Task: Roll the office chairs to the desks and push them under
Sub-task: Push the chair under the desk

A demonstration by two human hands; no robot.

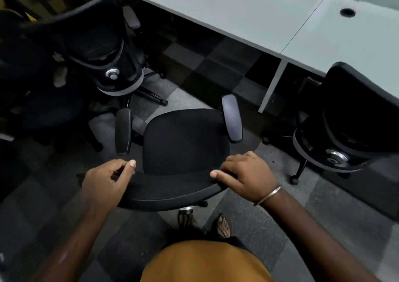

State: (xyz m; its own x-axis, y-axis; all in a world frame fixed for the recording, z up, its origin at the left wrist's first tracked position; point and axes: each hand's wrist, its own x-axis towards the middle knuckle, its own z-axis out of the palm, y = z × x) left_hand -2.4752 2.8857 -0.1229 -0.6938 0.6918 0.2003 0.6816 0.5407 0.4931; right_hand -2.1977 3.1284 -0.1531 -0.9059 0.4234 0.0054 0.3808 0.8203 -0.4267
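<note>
A black office chair (183,143) stands right in front of me on the carpet, its seat facing the grey desk (248,16). I look down over the top of its backrest (172,192). My right hand (248,177) grips the right end of the backrest top, fingers curled over the edge. My left hand (108,179) hovers at the left end with fingers loosely curled, and I cannot tell whether it touches the backrest. The chair stands out from the desk, with open floor between them.
A second black chair (99,44) stands at the left, near the desk edge. A third chair (354,126) sits partly under the right desk. A grey desk leg panel (273,85) stands between the two bays. More dark chairs crowd the far left.
</note>
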